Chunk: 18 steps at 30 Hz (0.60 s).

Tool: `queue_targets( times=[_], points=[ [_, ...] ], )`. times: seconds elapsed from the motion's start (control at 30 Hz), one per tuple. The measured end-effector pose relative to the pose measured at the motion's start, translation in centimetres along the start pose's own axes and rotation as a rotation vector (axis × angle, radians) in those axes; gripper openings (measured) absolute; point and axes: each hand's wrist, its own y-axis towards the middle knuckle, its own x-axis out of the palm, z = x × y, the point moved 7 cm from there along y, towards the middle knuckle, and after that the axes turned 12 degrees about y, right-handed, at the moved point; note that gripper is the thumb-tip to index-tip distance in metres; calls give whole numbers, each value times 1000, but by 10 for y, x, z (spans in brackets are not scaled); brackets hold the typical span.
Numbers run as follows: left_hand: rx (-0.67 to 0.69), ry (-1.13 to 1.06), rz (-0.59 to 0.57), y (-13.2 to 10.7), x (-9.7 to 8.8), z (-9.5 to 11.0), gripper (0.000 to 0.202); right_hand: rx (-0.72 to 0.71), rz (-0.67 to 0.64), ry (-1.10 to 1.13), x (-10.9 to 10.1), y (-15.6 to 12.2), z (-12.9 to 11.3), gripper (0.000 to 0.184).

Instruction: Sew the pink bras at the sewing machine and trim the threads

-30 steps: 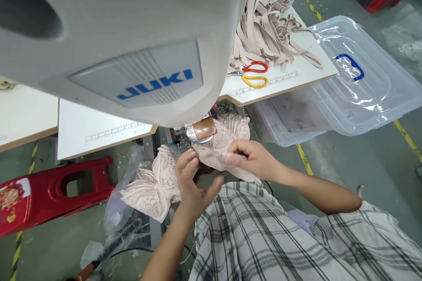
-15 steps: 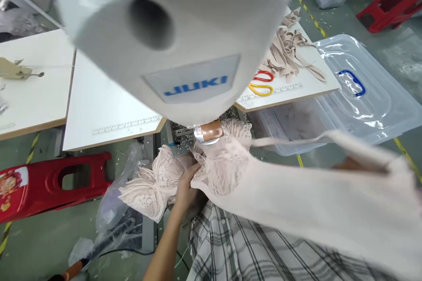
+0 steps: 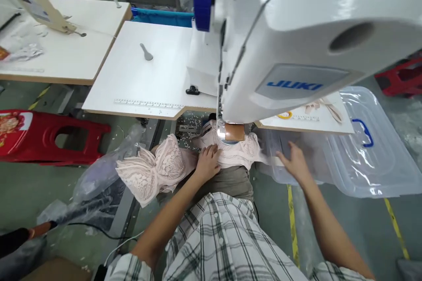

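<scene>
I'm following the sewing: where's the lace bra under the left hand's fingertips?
In the head view, just right of centre: the lace bra lies beneath the JUKI sewing machine's head, left of the right hand.

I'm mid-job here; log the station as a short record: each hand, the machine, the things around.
left hand: fingers on the lace garment
right hand: beside the end of a pale strap; grip unclear
machine: sewing machine, head above the lace garment
left of garment: lace-cupped bundle
tabletop: black clip, grey spoon-shaped piece
floor, left: red stool
right: clear lid with blue handle
</scene>
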Motion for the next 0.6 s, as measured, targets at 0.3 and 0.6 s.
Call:
queue_targets(
  times=[0.3, 0.6],
  points=[
    [-204, -18, 39, -37, -3, 12, 20, -314, -473, 236, 149, 9, -133, 60],
    [-890, 115, 137, -172, -107, -174, 31, -269, -318, 308, 133, -6, -140, 47]
  ],
)
